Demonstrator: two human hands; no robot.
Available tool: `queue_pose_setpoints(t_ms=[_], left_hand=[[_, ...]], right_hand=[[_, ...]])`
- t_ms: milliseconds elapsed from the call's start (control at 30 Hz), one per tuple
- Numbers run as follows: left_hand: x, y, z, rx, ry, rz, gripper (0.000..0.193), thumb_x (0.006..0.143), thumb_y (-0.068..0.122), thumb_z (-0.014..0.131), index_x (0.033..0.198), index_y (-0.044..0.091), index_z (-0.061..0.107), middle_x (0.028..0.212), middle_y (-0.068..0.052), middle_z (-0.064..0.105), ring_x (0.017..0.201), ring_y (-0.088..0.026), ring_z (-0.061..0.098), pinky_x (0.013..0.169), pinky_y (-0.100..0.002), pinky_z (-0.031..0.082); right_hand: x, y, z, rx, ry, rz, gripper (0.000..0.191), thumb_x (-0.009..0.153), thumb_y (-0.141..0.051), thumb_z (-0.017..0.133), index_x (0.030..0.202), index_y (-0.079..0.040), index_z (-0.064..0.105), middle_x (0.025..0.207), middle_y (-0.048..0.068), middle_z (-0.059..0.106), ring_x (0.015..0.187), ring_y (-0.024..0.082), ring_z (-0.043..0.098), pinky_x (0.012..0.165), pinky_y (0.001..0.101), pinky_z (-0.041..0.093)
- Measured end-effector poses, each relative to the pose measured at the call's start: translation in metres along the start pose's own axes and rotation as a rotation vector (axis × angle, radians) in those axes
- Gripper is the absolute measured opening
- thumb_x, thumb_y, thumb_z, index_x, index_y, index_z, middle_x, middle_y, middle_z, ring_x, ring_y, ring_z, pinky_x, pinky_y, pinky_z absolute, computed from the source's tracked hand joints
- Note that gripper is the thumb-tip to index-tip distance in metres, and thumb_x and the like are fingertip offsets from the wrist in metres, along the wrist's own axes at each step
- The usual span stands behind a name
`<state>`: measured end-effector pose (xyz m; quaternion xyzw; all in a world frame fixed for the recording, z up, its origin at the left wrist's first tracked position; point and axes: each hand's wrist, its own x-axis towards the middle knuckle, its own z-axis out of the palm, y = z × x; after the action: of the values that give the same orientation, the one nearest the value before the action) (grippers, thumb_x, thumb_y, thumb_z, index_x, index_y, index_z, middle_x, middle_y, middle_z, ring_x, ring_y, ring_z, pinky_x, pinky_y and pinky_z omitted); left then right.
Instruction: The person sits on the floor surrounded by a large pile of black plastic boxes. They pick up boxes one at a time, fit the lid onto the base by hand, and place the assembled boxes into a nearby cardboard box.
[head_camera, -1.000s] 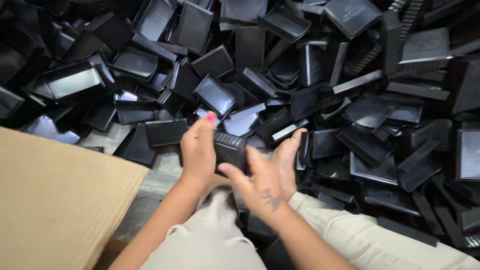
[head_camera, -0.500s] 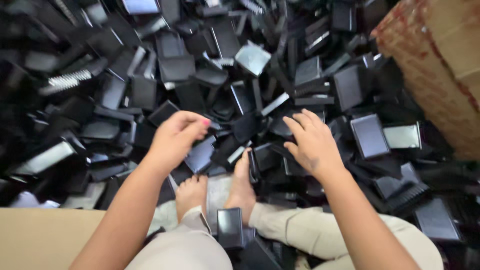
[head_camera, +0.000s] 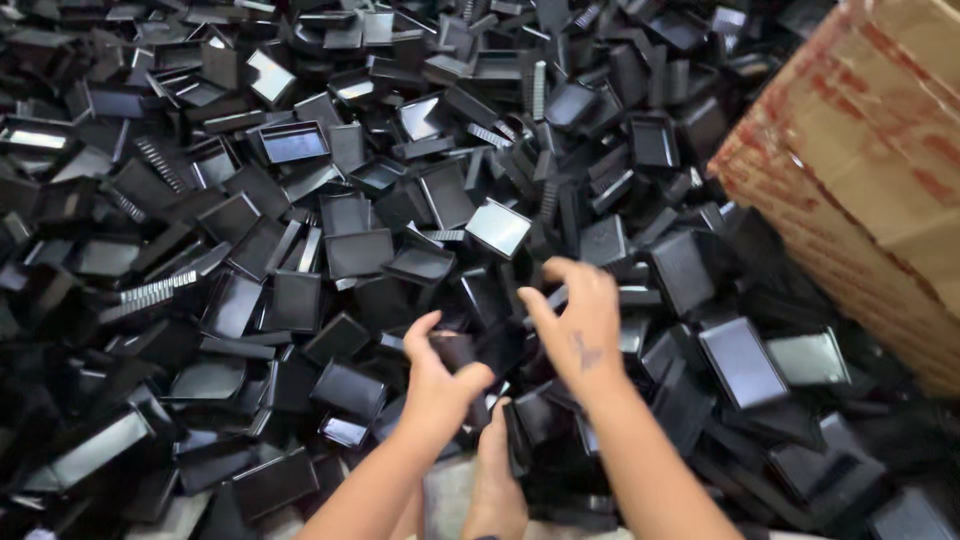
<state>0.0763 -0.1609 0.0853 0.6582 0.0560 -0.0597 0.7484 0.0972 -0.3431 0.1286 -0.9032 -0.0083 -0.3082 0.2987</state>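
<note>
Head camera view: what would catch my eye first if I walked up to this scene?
A huge heap of glossy black plastic trays fills nearly the whole view. In the lower middle, the left hand grips one small black piece, while the right hand hovers open over the pile beside it. A brown cardboard box rises at the upper right edge.

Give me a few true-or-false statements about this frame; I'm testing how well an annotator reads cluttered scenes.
1. The left hand grips a small black plastic part. True.
2. The right hand holds a white cup. False: it hovers open-fingered above the pile of black trays, holding nothing clearly.
3. A cardboard box stands at the right edge. True.
4. The pile is made of red metal cans. False: it is black plastic trays and comb-like strips.
5. A bare foot shows between the forearms. True.
</note>
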Motion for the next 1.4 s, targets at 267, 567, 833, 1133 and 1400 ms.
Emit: queue_pose_setpoints(t_ms=[267,567,833,1133,1400], left_hand=[[0.019,-0.033,-0.036,-0.678,0.042,-0.454,0.054,0.082,0.038,0.063,0.130,0.015,0.056,0.106,-0.003,0.067,0.094,-0.020,0.064,0.078,-0.039,0.054],[-0.012,-0.050,-0.020,-0.502,-0.055,-0.294,0.068,0.097,0.067,0.044,0.125,0.008,0.062,0.100,-0.003,0.069,0.090,-0.014,0.065,0.083,-0.030,0.056],[-0.009,-0.061,-0.025,-0.214,-0.104,-0.077,0.076,0.093,0.068,0.035,0.136,0.007,0.049,0.127,-0.010,0.050,0.103,-0.019,0.064,0.081,-0.036,0.061],[-0.022,-0.045,-0.040,0.195,-0.251,0.065,0.108,0.083,0.065,0.068,0.149,-0.002,0.015,0.128,-0.025,0.055,0.113,-0.039,0.065,0.093,-0.046,0.057],[-0.057,0.051,-0.042,0.956,-0.922,-0.331,0.112,0.091,0.060,0.068,0.164,0.008,0.000,0.147,-0.025,0.047,0.135,-0.041,0.049,0.111,-0.045,0.036]], right_hand=[[0.010,0.016,-0.021,0.339,-0.078,0.391,0.035,0.094,-0.021,0.067,0.125,-0.006,0.064,0.119,0.011,0.072,0.111,0.025,0.069,0.103,0.0419,0.052],[-0.135,-0.032,0.038,0.579,-0.468,0.323,0.062,0.097,-0.017,0.066,0.153,0.000,0.046,0.139,0.012,0.051,0.119,0.023,0.056,0.099,0.0344,0.047],[-0.120,-0.040,0.021,1.036,-0.550,0.587,0.081,0.082,-0.007,0.077,0.155,-0.005,0.043,0.137,0.013,0.059,0.113,0.019,0.064,0.096,0.0329,0.054],[-0.125,-0.043,0.035,0.866,-0.568,0.292,0.077,0.081,-0.007,0.080,0.151,0.002,0.048,0.143,0.021,0.054,0.127,0.030,0.055,0.104,0.0444,0.047],[-0.029,0.016,0.006,0.783,-0.146,0.383,0.050,0.092,-0.030,0.075,0.128,0.002,0.064,0.127,0.017,0.062,0.108,0.027,0.065,0.094,0.0467,0.055]])
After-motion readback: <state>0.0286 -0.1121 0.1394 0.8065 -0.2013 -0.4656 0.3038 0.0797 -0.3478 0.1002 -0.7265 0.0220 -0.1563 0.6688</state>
